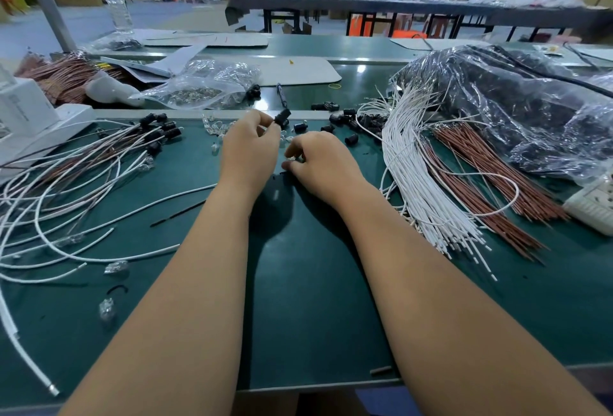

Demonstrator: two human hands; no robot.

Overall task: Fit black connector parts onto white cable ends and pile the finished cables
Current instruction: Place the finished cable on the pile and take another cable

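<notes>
Fingertips of the left hand (250, 146) are pinching a black connector (282, 116); right hand (320, 163) fingers are curling over small parts. Left of it, finished cables (109, 156) are piling; right, white cables (418, 163) are awaiting fitting.

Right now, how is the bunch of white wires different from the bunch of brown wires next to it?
The white wires are pale and lie nearer the right hand; the brown wires are reddish and lie farther right. Some white wires loop over the brown ones. Both bunches are thin, long, and fanned out on the green table.
</notes>
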